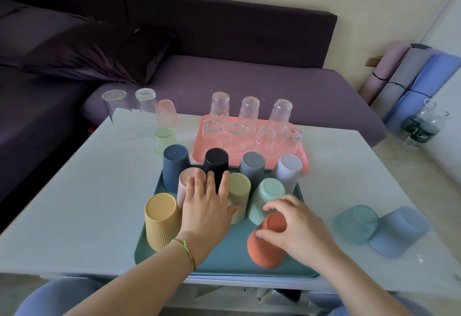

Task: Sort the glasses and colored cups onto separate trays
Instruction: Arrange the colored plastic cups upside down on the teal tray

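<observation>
A teal tray (224,258) near the table's front holds several upside-down colored cups. My right hand (294,226) grips an orange cup (267,250) standing on that tray. My left hand (208,206) lies with straight fingers against a pink cup (187,183), a black cup (216,163) and an olive cup (240,191). A yellow cup (161,218) stands left of it. Behind, a pink tray (199,151) carries several clear glasses (249,111), all inverted.
Two tall clear glasses (129,111), a pale pink tumbler (166,112) and a pale green tumbler (164,139) stand on the table's back left. A translucent teal cup (356,223) and a blue one (399,231) sit at the right. A purple sofa (249,78) lies behind.
</observation>
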